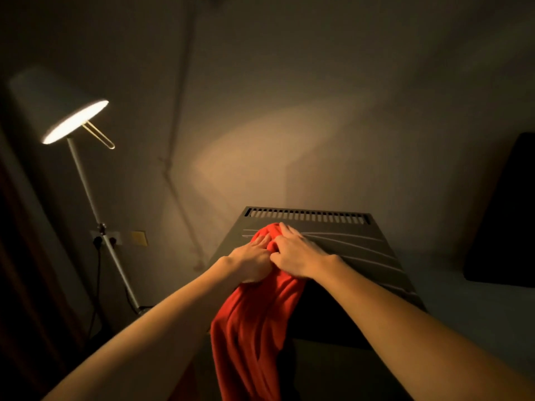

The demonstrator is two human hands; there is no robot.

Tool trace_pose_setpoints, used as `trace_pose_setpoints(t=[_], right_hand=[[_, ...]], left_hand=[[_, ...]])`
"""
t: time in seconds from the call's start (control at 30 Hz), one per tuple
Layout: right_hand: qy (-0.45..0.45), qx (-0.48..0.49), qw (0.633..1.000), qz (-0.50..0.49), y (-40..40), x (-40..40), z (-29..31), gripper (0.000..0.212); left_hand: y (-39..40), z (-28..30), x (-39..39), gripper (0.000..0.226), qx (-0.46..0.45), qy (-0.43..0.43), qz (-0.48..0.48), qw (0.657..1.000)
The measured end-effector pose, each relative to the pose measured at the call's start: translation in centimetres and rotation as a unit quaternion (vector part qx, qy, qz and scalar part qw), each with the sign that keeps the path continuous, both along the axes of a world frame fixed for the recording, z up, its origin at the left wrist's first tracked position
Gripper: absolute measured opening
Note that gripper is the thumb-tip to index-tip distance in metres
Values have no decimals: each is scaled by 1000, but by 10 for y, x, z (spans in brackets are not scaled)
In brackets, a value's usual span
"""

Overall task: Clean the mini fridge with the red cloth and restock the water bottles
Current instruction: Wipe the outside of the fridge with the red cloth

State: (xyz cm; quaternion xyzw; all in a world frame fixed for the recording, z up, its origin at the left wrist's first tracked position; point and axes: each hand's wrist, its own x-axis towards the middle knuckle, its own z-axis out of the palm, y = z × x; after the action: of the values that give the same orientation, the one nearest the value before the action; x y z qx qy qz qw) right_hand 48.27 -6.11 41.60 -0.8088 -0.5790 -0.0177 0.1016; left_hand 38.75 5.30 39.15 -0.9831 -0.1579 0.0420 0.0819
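The red cloth (pixel 254 328) lies bunched on top of the grey mini fridge (pixel 362 250) and hangs down over its front edge. My left hand (pixel 252 261) rests on the cloth's left side, fingers stretched over the fabric. My right hand (pixel 298 253) lies beside it, fingers spread over the bunched top of the cloth and onto the fridge's ribbed lid. The two hands touch each other. The fridge door and inside are hidden below. No water bottles are in view.
A lit floor lamp (pixel 75 123) leans at the left, its pole (pixel 95 215) running down to wall sockets (pixel 105 240) with cables. A vent slot (pixel 307 217) runs along the fridge's back edge by the wall. A dark panel (pixel 509 221) stands at the right.
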Motion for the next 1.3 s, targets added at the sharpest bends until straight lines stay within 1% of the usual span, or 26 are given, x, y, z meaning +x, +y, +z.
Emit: trace_pose_setpoints(t=[0.1, 0.2, 0.3, 0.37, 0.43, 0.6, 0.73, 0.8, 0.9, 0.97, 1.0, 1.07, 1.1, 1.13, 1.17, 1.23, 1.27, 1.3], right_hand=[[27, -21, 999, 12, 6, 4, -5, 58], [44, -35, 998, 15, 19, 11, -9, 57], [38, -32, 998, 29, 33, 21, -14, 53], [33, -13, 999, 30, 42, 21, -15, 49], [24, 0, 999, 23, 51, 19, -14, 47], [22, 2, 1000, 15, 78, 20, -13, 47], [22, -2, 1000, 1, 97, 17, -11, 45], [10, 13, 1000, -10, 99, 14, -12, 46], [-25, 69, 997, -18, 88, 4, -18, 53], [-26, 78, 996, -16, 73, -7, -20, 60], [-24, 66, 997, -19, 62, -16, -20, 61], [-12, 24, 999, -28, 33, -41, -19, 62], [-5, 0, 1000, -26, 16, -57, -18, 69], [1, -16, 1000, -22, -1, -74, -17, 78], [4, -23, 1000, -20, -15, -88, -16, 86], [-6, -25, 999, -30, -31, -102, -18, 95], [-15, -19, 999, -39, -33, -103, -20, 96], [-24, -18, 998, -50, -33, -101, -20, 95]], left_hand=[[1, 2, 0, 59, -12, -15, 6, 1000], [12, -1, 3, 59, -21, -22, 19, 999], [22, -3, 11, 65, -33, -21, 35, 999], [27, -5, 14, 68, -45, -41, 44, 997], [37, -6, 16, 68, -55, -53, 56, 995], [66, -7, 21, 67, -66, -31, 64, 995], [88, -10, 25, 68, -71, -45, 61, 995], [94, -11, 25, 68, -68, -49, 61, 995], [92, -12, 23, 69, -80, -57, 51, 994], [88, -9, 19, 72, -96, -56, 48, 993], [87, -7, 18, 73, -106, -61, 46, 991], [86, 1, 16, 63, -132, -79, 39, 987], [86, 5, 15, 57, -142, -100, 37, 984], [85, 10, 13, 55, -146, -120, 41, 981], [84, 15, 12, 62, -148, -137, 49, 978], [82, 21, 10, 94, -162, -149, 55, 974], [82, 21, 12, 100, -160, -146, 43, 975], [81, 19, 14, 95, -150, -142, 22, 978]])
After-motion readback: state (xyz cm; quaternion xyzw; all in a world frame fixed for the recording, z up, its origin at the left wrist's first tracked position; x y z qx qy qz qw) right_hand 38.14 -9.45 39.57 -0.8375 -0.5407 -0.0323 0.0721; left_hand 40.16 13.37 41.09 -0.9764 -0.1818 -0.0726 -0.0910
